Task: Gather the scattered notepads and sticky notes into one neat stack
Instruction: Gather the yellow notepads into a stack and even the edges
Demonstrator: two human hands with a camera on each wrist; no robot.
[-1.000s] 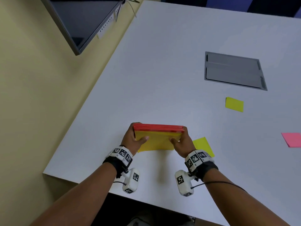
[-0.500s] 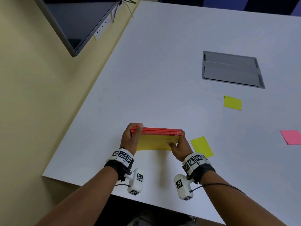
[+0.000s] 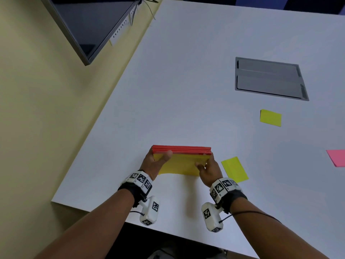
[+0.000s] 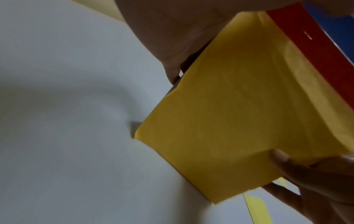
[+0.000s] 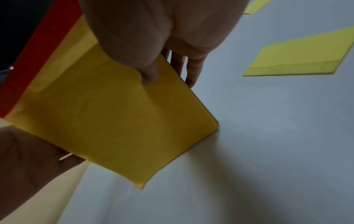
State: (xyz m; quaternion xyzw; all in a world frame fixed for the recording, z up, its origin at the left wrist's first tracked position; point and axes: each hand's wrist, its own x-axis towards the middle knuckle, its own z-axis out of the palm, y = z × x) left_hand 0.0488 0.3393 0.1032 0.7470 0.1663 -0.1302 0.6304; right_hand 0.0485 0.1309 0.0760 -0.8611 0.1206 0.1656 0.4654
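A stack of notepads (image 3: 182, 161) with yellow covers and red top bindings stands on its lower edge on the white table (image 3: 186, 81), tilted toward me. My left hand (image 3: 155, 162) grips its left side, thumb on the yellow front. My right hand (image 3: 206, 168) grips the right side the same way. The wrist views show the yellow cover (image 4: 239, 113) (image 5: 114, 113) up close with its lower edge on the table. Loose on the table lie a yellow-green sticky pad (image 3: 234, 169) beside my right hand, another yellow one (image 3: 270, 118) farther back, and a pink one (image 3: 337, 157) at the right edge.
A grey cable hatch (image 3: 268, 79) is set flush in the table at the back right. A dark monitor (image 3: 89, 21) hangs on the yellow wall to the left. The table's near edge runs just under my wrists.
The left thumb went over the red top edge half a second ago and is back on the yellow front. The stack stays on edge between both hands.
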